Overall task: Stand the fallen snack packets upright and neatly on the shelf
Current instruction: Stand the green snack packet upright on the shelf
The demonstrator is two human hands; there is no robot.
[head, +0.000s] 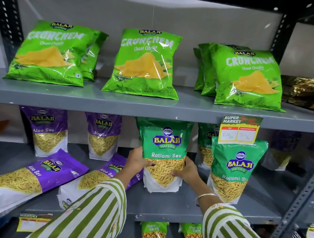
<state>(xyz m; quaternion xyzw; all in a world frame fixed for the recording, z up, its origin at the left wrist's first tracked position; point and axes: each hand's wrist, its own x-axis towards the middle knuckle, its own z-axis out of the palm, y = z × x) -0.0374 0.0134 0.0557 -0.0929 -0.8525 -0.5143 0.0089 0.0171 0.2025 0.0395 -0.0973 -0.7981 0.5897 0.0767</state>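
Observation:
On the middle shelf [164, 204] a green Ratlami Sev packet [164, 149] stands upright, gripped on both sides by my left hand [139, 159] and my right hand [186, 172]. Another green Ratlami Sev packet [233, 168] stands upright to its right, with a third [204, 147] behind. Two purple Aloo Sev packets lie fallen on the shelf: one at the far left [25, 180], and one [99, 178] partly hidden under my left sleeve. Two purple Aloo Sev packets [47, 131] [102, 135] stand upright at the back.
The upper shelf [153, 104] carries green Crunchem bags [145, 63] and dark gold packets [308, 93] at the right. A price tag [239, 130] hangs from its edge. Chana packets [153, 235] sit on the shelf below. A slotted metal upright [304, 194] stands at the right.

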